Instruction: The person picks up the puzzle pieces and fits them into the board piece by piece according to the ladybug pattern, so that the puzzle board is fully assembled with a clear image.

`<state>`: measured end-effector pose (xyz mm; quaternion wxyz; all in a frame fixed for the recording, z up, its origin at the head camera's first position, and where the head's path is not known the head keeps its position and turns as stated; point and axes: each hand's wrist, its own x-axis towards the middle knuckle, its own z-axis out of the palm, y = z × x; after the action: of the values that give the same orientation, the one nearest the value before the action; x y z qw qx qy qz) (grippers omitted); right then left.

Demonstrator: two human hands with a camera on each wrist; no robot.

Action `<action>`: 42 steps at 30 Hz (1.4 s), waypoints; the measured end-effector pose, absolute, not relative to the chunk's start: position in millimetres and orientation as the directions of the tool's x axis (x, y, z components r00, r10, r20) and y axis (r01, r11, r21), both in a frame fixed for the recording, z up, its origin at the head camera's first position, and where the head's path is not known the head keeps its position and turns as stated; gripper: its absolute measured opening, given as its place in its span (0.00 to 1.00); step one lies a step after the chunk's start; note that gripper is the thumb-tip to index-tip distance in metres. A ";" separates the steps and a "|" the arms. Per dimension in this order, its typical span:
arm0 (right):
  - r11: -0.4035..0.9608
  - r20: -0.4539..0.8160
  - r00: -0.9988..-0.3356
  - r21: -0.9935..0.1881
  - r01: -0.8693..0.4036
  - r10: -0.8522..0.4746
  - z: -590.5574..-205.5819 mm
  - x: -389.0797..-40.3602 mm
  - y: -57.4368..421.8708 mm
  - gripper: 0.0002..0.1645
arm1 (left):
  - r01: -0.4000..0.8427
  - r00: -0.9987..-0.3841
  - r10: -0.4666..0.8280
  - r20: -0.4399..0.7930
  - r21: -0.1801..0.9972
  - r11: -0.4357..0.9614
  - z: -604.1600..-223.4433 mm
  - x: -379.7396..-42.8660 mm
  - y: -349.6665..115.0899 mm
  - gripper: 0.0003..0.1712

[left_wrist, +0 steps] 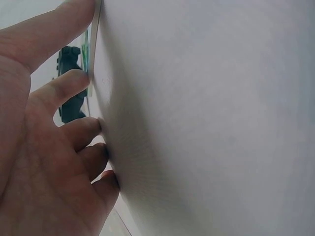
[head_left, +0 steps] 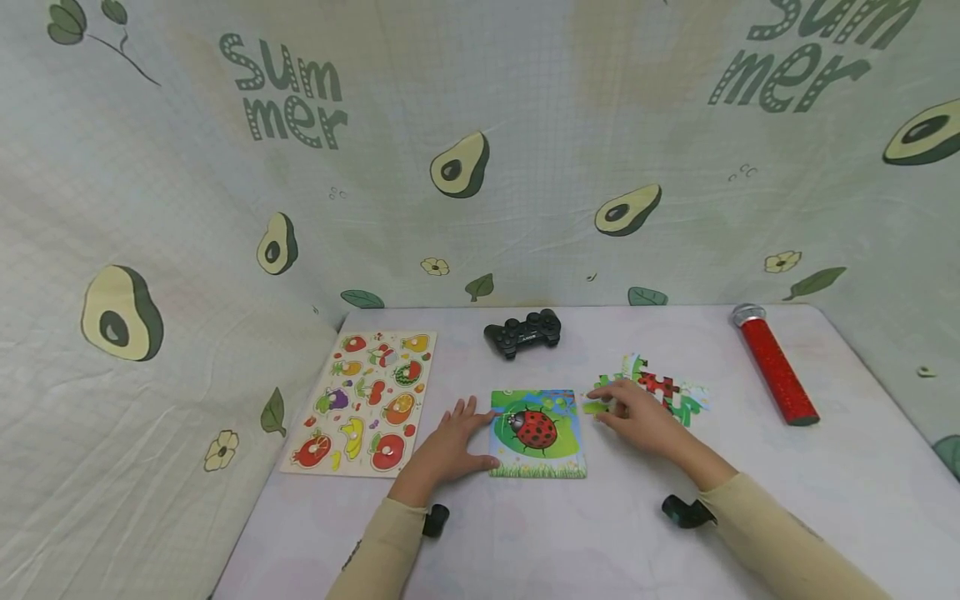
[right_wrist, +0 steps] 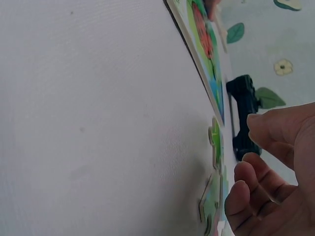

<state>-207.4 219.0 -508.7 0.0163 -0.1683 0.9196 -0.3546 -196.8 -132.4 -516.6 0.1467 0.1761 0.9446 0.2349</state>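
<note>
A square ladybug puzzle board lies flat on the table, its red spotted beetle on green facing up. My left hand is spread at the board's left side, with thumb and index fingertip right at its edge. In the left wrist view the other fingertips rest on the table. To the right of the board lie several loose jigsaw pieces in green, red and white. Over their left part hangs my right hand, fingers loosely bent. A gap shows between its thumb and fingers in the right wrist view, with nothing held.
On the left lies a fruit puzzle board. A black game controller sits at the back, behind the ladybug board. A red glittery microphone-shaped tube lies at the right. A printed cloth hangs behind the table.
</note>
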 end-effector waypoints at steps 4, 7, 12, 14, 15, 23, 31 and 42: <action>0.688 0.117 -0.943 -0.657 -0.308 -0.311 -508.7 -205.7 228.9 0.19 | 0.265 -0.895 0.402 -0.193 0.494 0.828 -516.3 -196.5 -132.2 0.47; 0.691 0.135 -0.941 -0.648 -0.321 -0.310 -508.9 -204.9 236.5 0.19 | 0.267 -0.894 0.404 -0.192 0.495 0.827 -516.1 -196.6 -132.0 0.47; 0.702 0.144 -0.943 -0.636 -0.321 -0.300 -509.1 -203.8 248.0 0.19 | 0.274 -0.893 0.410 -0.185 0.498 0.823 -516.2 -197.1 -132.2 0.47; 0.713 0.130 -0.950 -0.634 -0.299 -0.283 -509.4 -203.1 252.4 0.19 | 0.277 -0.893 0.411 -0.183 0.496 0.823 -516.3 -197.2 -132.3 0.47; 0.720 0.120 -0.954 -0.632 -0.287 -0.275 -509.6 -202.8 254.7 0.19 | 0.278 -0.892 0.412 -0.184 0.495 0.823 -516.3 -197.3 -132.3 0.47; 0.745 0.108 -0.963 -0.614 -0.261 -0.248 -511.5 -200.8 271.2 0.21 | 0.282 -0.892 0.414 -0.184 0.488 0.826 -516.1 -197.4 -132.2 0.47; 0.772 0.082 -0.976 -0.601 -0.209 -0.201 -509.1 -203.1 284.8 0.22 | 0.282 -0.890 0.417 -0.186 0.493 0.823 -515.3 -197.3 -132.7 0.47; 0.804 0.020 -0.993 -0.584 -0.109 -0.119 -509.1 -203.8 312.8 0.23 | 0.278 -0.892 0.411 -0.187 0.491 0.826 -516.0 -197.3 -132.8 0.47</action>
<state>-203.8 312.8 -509.1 0.0086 -0.0601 0.9498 -0.3070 -197.3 -132.8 -516.0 0.1438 0.1823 0.9445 0.2324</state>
